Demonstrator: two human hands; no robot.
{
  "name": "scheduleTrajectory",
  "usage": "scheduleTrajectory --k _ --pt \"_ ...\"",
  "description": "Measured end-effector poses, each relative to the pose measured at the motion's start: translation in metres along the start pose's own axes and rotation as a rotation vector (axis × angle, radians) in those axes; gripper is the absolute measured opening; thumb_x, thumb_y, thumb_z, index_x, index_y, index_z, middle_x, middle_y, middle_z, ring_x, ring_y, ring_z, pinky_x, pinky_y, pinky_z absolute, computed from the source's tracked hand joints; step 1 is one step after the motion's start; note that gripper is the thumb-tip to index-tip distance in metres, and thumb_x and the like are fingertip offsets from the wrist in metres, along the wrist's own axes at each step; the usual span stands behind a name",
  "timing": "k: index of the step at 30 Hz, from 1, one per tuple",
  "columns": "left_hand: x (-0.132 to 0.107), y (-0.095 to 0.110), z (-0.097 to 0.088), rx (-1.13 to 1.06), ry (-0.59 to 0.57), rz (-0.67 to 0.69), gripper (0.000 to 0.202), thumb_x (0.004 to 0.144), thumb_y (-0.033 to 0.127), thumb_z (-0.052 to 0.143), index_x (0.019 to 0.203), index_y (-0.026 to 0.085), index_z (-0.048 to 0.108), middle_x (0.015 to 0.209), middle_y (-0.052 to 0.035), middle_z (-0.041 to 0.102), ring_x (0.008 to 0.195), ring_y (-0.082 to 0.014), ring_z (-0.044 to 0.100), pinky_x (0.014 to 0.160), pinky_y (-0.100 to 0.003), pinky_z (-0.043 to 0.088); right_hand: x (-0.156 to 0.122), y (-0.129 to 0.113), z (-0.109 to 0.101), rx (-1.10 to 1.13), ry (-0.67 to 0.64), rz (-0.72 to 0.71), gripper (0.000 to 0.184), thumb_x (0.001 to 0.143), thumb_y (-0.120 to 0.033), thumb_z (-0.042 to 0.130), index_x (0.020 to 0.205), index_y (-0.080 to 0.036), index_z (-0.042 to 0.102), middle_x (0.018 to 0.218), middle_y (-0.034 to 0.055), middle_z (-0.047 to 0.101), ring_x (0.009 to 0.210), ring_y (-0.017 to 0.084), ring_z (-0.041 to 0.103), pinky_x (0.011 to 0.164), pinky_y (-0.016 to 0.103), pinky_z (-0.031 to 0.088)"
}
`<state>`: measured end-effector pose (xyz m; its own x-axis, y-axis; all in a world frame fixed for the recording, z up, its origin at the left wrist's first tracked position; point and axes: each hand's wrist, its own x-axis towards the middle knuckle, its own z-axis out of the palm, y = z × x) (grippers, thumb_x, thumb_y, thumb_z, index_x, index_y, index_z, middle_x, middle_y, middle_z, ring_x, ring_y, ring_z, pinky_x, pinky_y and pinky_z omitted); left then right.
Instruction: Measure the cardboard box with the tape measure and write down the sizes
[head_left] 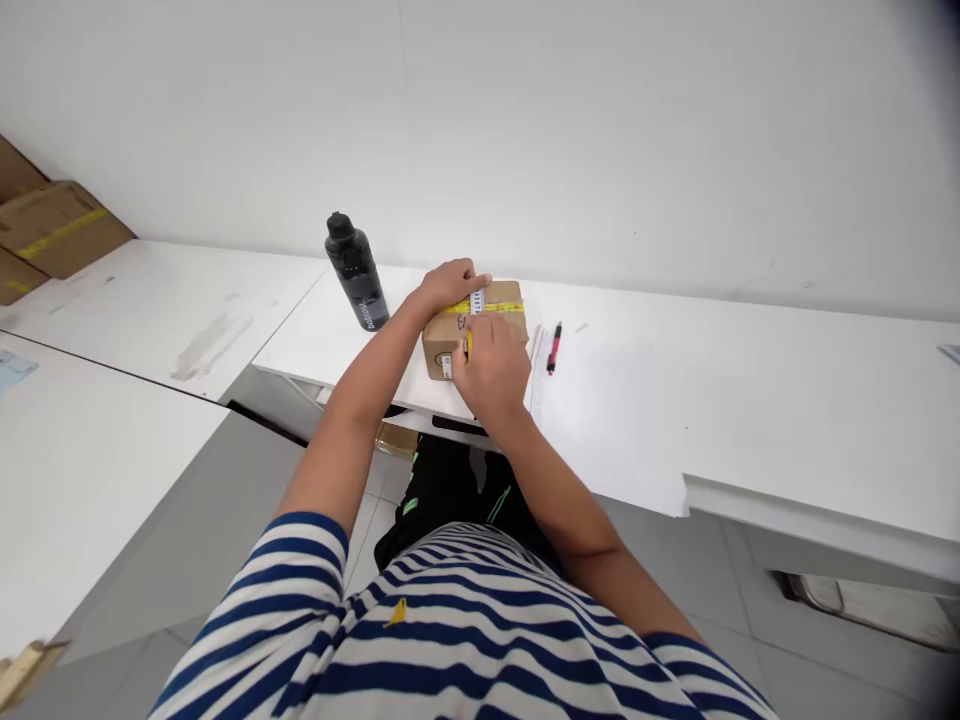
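In the right hand (493,368) a half-hidden yellow tool (470,344) is gripped; by the left hand (450,283), whose closure cannot be told, the taped cardboard box (445,330) is touched. The box is set on the desk (787,400) between water bottle (356,272) and pen (554,348).

Taped carton (436,347) at mid-frame

The left hand (450,282) lies on its upper left; the right hand (496,365), closed around a yellow item (469,345), is at its front. A dark bottle (356,275) stands left of centre, a pen (554,348) right.
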<state>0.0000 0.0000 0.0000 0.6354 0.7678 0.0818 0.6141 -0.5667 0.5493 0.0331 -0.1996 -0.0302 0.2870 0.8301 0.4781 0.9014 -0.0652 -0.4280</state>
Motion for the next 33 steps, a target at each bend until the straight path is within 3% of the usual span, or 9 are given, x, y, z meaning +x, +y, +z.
scheduleTrajectory --k 7,12,15,18,21,23,26,29,33 --pt "-0.057 0.037 -0.018 -0.369 0.303 0.188 0.035 0.1 0.054 0.063 0.089 0.022 0.055 0.099 -0.0056 0.069 0.097 -0.0207 0.064 0.094 -0.035 0.046 -0.03 0.051 -0.012 0.309 0.404 -0.197 0.036 0.104 -0.034 0.055 0.14 -0.031 0.057 0.129 0.0154 0.068 0.126 0.034 0.066 0.112 0.06 0.055" --pt "-0.102 0.063 -0.016 -0.445 -0.008 0.246 0.053 0.101 0.072 0.05 0.099 0.022 0.068 0.109 -0.0079 0.074 0.111 -0.0248 0.069 0.102 -0.037 0.051 -0.037 0.109 -0.026 0.302 0.526 -0.24 0.059 0.095 -0.044 0.069 0.148 -0.037 0.045 0.146 0.0179 0.05 0.146 0.044 0.05 0.117 0.073 0.044" --pt "-0.103 0.045 -0.005 -0.145 -0.01 0.206 0.067 0.103 0.074 0.036 0.127 0.021 0.07 0.145 -0.0134 0.068 0.144 -0.0356 0.056 0.123 -0.05 0.042 -0.022 0.125 -0.024 0.298 0.663 -0.325 0.066 0.091 -0.045 0.073 0.148 -0.041 0.04 0.153 0.0138 0.042 0.149 0.042 0.046 0.115 0.074 0.044" --pt "-0.11 0.002 -0.003 0.122 0.048 0.12 0.09 0.099 0.078 0.04 0.16 0.012 0.046 0.175 -0.0205 0.037 0.166 -0.0422 0.028 0.136 -0.061 0.02 -0.009 0.126 -0.025 0.465 0.78 -0.254 0.069 0.089 -0.047 0.075 0.148 -0.042 0.039 0.156 0.0104 0.041 0.152 0.037 0.044 0.111 0.068 0.051" --pt "-0.138 -0.058 -0.006 0.036 0.122 0.168 0.106 0.097 0.087 0.022 0.17 0.01 0.029 0.181 -0.0201 0.023 0.171 -0.0364 0.017 0.14 -0.054 0.014 0.002 0.124 -0.03 0.809 0.666 0.082 0.069 0.083 -0.054 0.08 0.14 -0.037 0.047 0.148 0.01 0.052 0.147 0.033 0.051 0.107 0.059 0.057" --pt "-0.161 -0.097 -0.001 -0.112 0.213 0.181 0.126 0.085 0.099 0.023 0.172 0.008 0.02 0.182 -0.0229 0.015 0.171 -0.0376 0.015 0.141 -0.051 0.013 0.017 0.121 -0.03 1.051 0.47 0.269 0.057 0.08 -0.058 0.079 0.125 -0.032 0.057 0.123 0.007 0.063 0.125 0.029 0.067 0.098 0.053 0.062" --pt "-0.185 -0.13 0.025 -0.341 0.211 0.06 0.142 0.071 0.106 0.045 0.173 0.013 0.011 0.181 -0.0258 0.015 0.168 -0.0443 0.022 0.138 -0.058 0.021 0.056 0.104 -0.019 1.245 0.186 0.333 0.038 0.08 -0.054 0.076 0.103 -0.026 0.066 0.088 0.0004 0.061 0.088 0.022 0.07 0.08 0.042 0.065" --pt "-0.188 -0.123 0.058 -0.572 0.211 0.012 0.145 0.062 0.103 0.061 0.17 0.016 0.018 0.18 -0.0276 0.019 0.168 -0.0447 0.022 0.138 -0.059 0.021 0.098 0.068 0.002 1.165 0.078 0.224 0.027 0.077 -0.046 0.075 0.096 -0.027 0.069 0.085 -0.0009 0.065 0.079 0.018 0.066 0.077 0.038 0.061" --pt "-0.169 -0.072 0.08 -0.822 0.542 -0.042 0.143 0.061 0.106 0.057 0.167 0.018 0.019 0.18 -0.0273 0.013 0.171 -0.0418 0.014 0.139 -0.053 0.019 0.131 0.017 0.021 0.902 0.01 -0.063 0.018 0.081 -0.044 0.071 0.083 -0.026 0.07 0.092 0.002 0.072 0.09 0.021 0.069 0.088 0.041 0.059"
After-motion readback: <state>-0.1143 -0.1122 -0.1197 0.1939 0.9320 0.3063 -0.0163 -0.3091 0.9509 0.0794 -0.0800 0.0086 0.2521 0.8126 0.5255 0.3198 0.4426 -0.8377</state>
